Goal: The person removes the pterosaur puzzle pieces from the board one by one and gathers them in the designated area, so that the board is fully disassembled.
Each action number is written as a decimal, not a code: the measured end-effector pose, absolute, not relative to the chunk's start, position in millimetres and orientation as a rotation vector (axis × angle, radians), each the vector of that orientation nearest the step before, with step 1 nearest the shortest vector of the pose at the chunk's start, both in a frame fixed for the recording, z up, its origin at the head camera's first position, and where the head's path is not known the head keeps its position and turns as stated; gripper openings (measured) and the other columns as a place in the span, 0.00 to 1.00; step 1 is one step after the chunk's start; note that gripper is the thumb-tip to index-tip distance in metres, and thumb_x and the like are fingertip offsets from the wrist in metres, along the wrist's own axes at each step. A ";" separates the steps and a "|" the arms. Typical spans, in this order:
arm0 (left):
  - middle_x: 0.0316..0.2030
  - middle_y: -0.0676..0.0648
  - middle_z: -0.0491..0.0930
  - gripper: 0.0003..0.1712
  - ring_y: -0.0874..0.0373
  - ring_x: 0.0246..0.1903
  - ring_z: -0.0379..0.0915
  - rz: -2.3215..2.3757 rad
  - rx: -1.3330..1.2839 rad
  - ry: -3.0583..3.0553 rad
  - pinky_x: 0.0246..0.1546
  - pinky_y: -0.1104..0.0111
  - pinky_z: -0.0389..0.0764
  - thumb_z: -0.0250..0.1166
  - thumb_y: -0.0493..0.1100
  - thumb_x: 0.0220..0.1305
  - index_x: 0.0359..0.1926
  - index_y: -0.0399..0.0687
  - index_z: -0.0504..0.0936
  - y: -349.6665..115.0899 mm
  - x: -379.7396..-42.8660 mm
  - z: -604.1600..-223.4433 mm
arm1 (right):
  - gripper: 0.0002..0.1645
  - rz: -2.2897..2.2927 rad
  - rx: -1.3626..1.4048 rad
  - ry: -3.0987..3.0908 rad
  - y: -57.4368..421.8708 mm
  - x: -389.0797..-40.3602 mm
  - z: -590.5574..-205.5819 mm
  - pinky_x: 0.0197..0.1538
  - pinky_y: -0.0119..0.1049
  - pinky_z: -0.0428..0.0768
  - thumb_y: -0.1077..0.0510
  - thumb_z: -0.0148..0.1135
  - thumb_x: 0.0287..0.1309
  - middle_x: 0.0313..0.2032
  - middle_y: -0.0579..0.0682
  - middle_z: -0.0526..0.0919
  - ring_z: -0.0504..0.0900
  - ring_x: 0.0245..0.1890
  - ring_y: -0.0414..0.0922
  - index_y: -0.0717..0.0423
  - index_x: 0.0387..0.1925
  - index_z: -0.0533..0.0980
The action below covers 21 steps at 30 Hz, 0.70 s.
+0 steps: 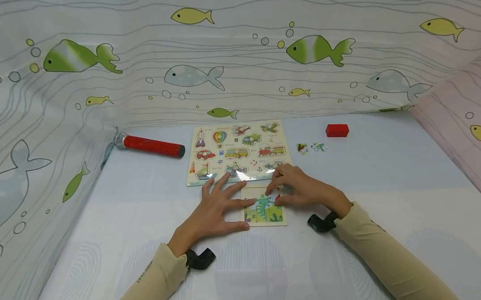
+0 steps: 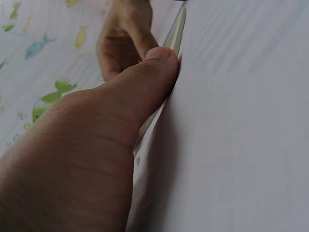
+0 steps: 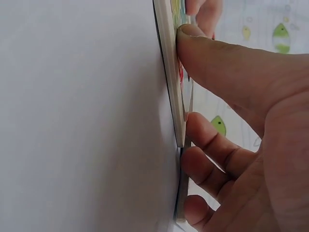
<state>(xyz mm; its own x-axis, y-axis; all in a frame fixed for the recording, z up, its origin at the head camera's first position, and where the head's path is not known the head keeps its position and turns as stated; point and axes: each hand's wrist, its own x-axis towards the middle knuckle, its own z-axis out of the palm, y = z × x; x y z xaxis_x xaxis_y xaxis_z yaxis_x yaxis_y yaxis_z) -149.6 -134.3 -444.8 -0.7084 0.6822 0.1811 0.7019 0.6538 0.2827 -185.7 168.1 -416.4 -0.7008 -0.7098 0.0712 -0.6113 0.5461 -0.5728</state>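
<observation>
A small wooden jigsaw puzzle (image 1: 263, 214) with a green dinosaur picture lies flat in front of me. My left hand (image 1: 216, 211) rests with spread fingers over its left side, the thumb at the lower left edge. At the upper right corner my right hand (image 1: 304, 186) pinches a puzzle piece (image 3: 186, 101) between thumb and index finger. That piece sits slightly tilted in the right wrist view, partly hidden by the thumb. The right hand's other fingers curl down near the larger board. Two loose puzzle pieces (image 1: 302, 148) lie farther back on the right.
A vehicle puzzle board (image 1: 225, 162) lies just behind the small puzzle. At the back left is a red cylinder (image 1: 151, 145) with a dark end. A red block (image 1: 337, 130) sits at the back right. Fish-patterned cloth (image 1: 244, 42) rises behind.
</observation>
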 end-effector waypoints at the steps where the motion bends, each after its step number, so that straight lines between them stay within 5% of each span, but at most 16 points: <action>1: 0.77 0.54 0.62 0.35 0.39 0.81 0.41 -0.518 -1.174 -2.804 0.72 0.33 0.41 0.64 0.75 0.57 0.66 0.80 0.76 -134.3 -149.7 -444.8 | 0.15 -0.867 -1.127 2.608 167.8 -185.8 -416.2 0.52 0.42 0.67 0.55 0.77 0.53 0.44 0.44 0.77 0.70 0.50 0.42 0.37 0.44 0.87; 21: 0.77 0.55 0.62 0.34 0.40 0.81 0.41 -0.532 -1.171 -2.803 0.71 0.33 0.42 0.65 0.74 0.57 0.65 0.80 0.77 -133.5 -150.8 -445.0 | 0.21 -0.913 -1.067 2.548 166.3 -184.1 -409.9 0.49 0.38 0.75 0.60 0.74 0.57 0.43 0.44 0.78 0.73 0.43 0.42 0.45 0.52 0.81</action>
